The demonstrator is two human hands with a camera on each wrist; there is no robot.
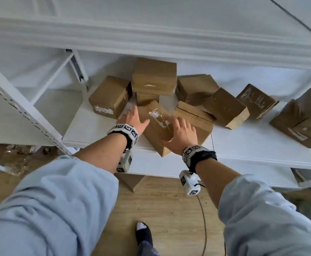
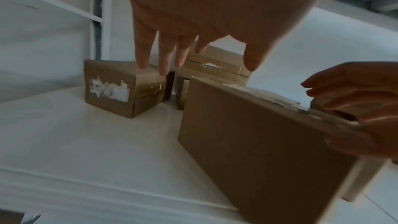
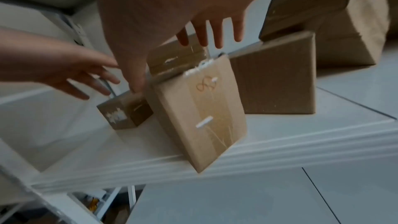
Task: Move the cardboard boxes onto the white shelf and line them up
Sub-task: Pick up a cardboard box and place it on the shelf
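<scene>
A brown cardboard box with torn white tape lies askew at the front of the white shelf, one corner past the shelf's front edge. My left hand is open, fingers straight, by the box's left side. My right hand is spread over its right side, thumb near the front face. In the left wrist view the box fills the right, under the left hand. In the right wrist view the right hand hovers above the box.
Several more boxes stand unaligned on the shelf: one at the left, a stack behind, one touching on the right, others farther right. An upper shelf overhangs. A perforated upright is at the left.
</scene>
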